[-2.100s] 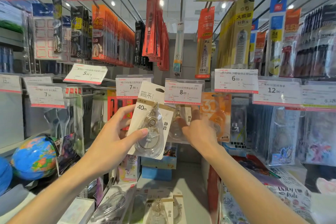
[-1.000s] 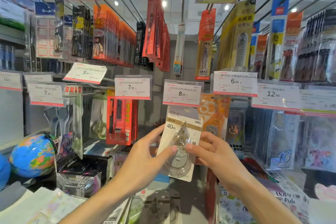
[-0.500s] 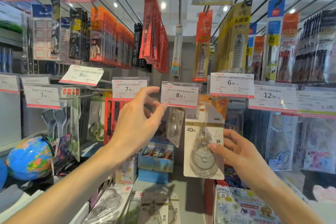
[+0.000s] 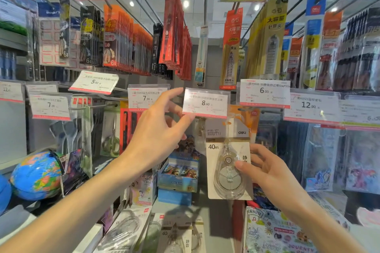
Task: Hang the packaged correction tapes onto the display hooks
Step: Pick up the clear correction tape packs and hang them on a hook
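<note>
A white-carded correction tape package marked 40m, with a clear teardrop dispenser, hangs upright in my right hand, thumb on its front. Its top edge sits just under the 8.00 price tag. My left hand pinches that tag's left edge between thumb and forefinger. The hook behind the tag is hidden; a clear package dangles just behind it. More correction tape packages lie flat on the shelf below.
An orange package hangs right behind the held card. Neighbouring tags read 7.90 and 6.00. A globe sits low left, card boxes below centre, a printed book low right.
The package passed from my left hand to my right hand and shifted right under the 8.00 tag. My left hand rose and took hold of that tag's edge.
</note>
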Demonstrator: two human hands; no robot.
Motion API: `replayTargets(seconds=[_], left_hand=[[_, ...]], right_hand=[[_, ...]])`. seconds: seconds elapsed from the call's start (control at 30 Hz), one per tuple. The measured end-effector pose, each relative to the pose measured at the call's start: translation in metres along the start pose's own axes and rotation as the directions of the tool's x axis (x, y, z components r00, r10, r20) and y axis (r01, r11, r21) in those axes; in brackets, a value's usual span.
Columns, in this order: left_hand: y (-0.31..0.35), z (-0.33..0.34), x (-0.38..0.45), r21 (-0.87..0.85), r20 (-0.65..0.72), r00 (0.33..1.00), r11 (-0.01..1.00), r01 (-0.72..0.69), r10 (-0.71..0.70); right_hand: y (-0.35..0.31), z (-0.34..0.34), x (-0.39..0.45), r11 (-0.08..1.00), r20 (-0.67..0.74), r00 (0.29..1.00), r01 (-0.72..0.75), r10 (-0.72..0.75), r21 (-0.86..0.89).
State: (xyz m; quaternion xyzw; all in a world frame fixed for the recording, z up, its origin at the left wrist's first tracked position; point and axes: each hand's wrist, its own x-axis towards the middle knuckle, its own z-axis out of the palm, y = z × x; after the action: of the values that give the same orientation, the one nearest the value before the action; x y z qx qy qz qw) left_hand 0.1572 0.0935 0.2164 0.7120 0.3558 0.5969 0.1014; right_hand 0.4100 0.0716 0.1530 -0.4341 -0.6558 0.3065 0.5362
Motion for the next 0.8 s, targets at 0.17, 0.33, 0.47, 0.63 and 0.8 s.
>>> replayTargets(seconds=[0.17,0.33,0.47,0.63,0.8], left_hand=[[0.014,-0.009,0.010,-0.163,-0.012,0.999,0.985,-0.049,0.048],[0.022,-0.011,0.015,-0.161,-0.030,0.997,0.984,-0.081,0.077],[0.020,-0.011,0.014,-0.157,-0.029,0.997,0.985,-0.069,0.066],[0.018,-0.012,0.014,-0.150,-0.031,0.997,0.986,-0.074,0.070],[0.017,-0.012,0.012,-0.158,-0.030,0.998,0.985,-0.065,0.061]], right_hand=[[-0.005,0.011,0.006,0.999,0.006,0.999,0.045,-0.045,-0.006],[-0.012,0.023,0.018,0.995,-0.005,0.995,0.096,-0.096,-0.003],[-0.016,0.030,0.026,0.995,-0.022,0.994,0.103,-0.103,-0.001],[-0.018,0.038,0.034,0.995,-0.031,0.994,0.100,-0.100,-0.009],[-0.020,0.043,0.038,0.995,-0.041,0.995,0.093,-0.092,0.024]])
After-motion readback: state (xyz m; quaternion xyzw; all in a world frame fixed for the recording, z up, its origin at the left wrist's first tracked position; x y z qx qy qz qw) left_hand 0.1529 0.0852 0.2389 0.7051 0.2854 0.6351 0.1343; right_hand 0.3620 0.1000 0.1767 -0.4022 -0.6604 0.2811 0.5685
